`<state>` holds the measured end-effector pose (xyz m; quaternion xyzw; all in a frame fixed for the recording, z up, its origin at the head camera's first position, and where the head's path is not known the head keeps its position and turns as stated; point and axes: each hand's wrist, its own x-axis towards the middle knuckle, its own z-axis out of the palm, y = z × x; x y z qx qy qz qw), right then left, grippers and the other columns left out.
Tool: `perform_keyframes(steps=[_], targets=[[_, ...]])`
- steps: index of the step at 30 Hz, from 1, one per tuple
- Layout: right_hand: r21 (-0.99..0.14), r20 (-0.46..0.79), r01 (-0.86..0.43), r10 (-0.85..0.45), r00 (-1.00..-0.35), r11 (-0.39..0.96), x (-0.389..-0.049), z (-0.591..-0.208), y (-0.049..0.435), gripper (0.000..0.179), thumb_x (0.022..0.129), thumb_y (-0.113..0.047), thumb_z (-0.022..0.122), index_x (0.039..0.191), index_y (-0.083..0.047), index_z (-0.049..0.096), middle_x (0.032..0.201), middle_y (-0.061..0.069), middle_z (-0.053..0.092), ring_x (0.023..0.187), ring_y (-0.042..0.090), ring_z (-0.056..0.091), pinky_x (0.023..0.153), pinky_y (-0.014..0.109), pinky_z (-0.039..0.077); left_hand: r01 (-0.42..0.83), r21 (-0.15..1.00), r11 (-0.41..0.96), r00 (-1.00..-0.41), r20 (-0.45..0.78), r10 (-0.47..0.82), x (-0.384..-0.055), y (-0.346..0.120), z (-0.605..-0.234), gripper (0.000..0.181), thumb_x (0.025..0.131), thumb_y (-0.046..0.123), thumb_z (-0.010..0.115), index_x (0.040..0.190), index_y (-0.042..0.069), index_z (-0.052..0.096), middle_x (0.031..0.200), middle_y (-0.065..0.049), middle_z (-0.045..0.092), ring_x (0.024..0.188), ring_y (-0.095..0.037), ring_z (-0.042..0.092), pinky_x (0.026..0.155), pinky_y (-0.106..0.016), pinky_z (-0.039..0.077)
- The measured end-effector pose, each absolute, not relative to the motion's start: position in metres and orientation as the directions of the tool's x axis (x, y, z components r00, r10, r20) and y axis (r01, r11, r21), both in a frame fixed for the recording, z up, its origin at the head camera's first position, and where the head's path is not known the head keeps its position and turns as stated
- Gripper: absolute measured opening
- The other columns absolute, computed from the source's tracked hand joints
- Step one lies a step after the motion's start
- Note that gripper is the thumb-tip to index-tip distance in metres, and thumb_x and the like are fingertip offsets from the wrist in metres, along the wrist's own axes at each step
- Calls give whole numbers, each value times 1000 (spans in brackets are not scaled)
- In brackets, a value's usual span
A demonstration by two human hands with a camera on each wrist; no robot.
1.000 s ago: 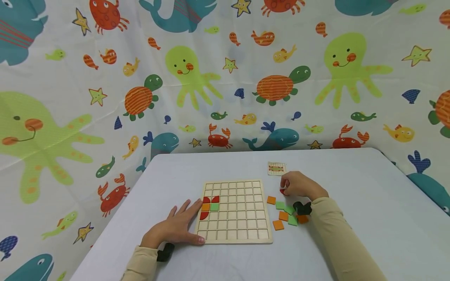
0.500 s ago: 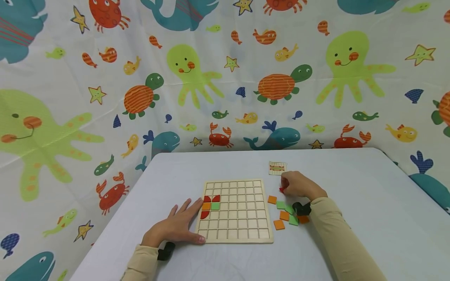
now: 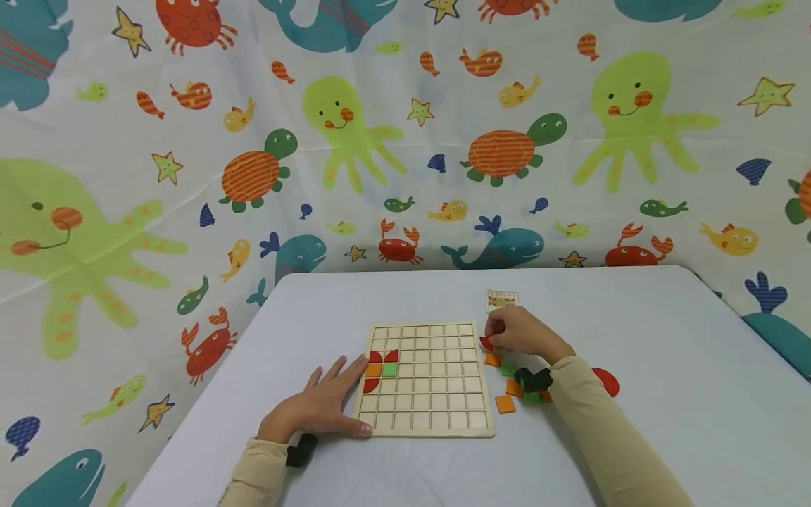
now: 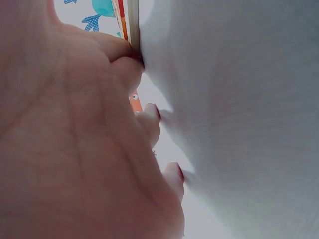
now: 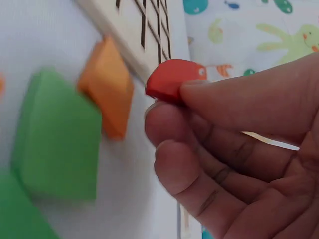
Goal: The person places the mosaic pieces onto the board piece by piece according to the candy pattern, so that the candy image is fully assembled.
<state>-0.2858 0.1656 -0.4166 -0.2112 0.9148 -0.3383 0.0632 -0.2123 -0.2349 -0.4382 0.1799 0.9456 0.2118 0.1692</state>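
A red rounded tile (image 5: 172, 77), seemingly a quarter circle, is pinched between the thumb and index finger of my right hand (image 3: 529, 332). That hand hovers just beyond the right edge of the wooden grid board (image 3: 437, 384). My left hand (image 3: 317, 408) lies with fingers spread along the board's left side, the thumb at its near left corner. Set in the grid's left columns are red quarter-circle tiles (image 3: 370, 385), an orange square tile (image 3: 374, 370) and a green square tile (image 3: 389, 370). In the left wrist view, the palm fills the left half.
Loose orange tiles (image 3: 505, 404) and green tiles (image 5: 60, 139) lie right of the board, partly hidden under my right wrist. Red pieces (image 3: 606, 381) show beyond the right forearm. A small pattern card (image 3: 503, 299) stands out behind the right hand, partly covered. A printed cloth hangs behind the table.
My right hand has shifted left toward the board, carrying the red tile. Red pieces beside the right forearm have come into sight. The left hand stays in place.
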Motion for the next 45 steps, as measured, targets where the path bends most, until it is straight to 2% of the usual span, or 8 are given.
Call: perform_keyframes(steps=[7,13,23,38,45], targets=[[-739,59,-354,-468,-882,574,-282,-419,144,4,95,1,73,96,-1,70,85,2,66,74,18,61,70,31,56,270,463,844,-877,-243,414,-212,-234,-437,126,74,56,93,171,11,27,176,-12,26,163,-41,9,125,-70,0],[-773,81,-381,-517,-852,507,-278,-421,122,3,97,-1,73,97,-1,70,85,1,68,75,17,64,70,30,55,274,462,843,-877,-240,416,-212,-233,-438,125,74,56,93,171,11,27,176,-12,26,163,-41,9,125,-70,0],[-845,77,-354,-564,-822,401,-270,-422,92,3,96,1,72,100,0,71,86,4,68,71,19,63,68,32,58,284,455,844,-873,-240,424,-214,-235,-438,126,75,56,93,171,11,26,176,-11,26,163,-41,8,125,-71,-1],[-793,161,-467,-604,-780,392,-260,-431,37,4,96,-2,76,97,-6,75,89,-3,69,83,14,61,79,28,55,263,464,846,-871,-262,415,-214,-236,-439,126,76,58,92,172,13,24,176,-11,24,163,-40,7,126,-69,-2],[-774,145,-472,-607,-781,422,-258,-433,21,11,97,0,74,94,-11,75,85,-6,66,83,15,59,76,28,53,275,476,835,-866,-255,431,-212,-236,-435,125,77,55,93,172,12,23,177,-10,24,163,-41,7,125,-70,-2]])
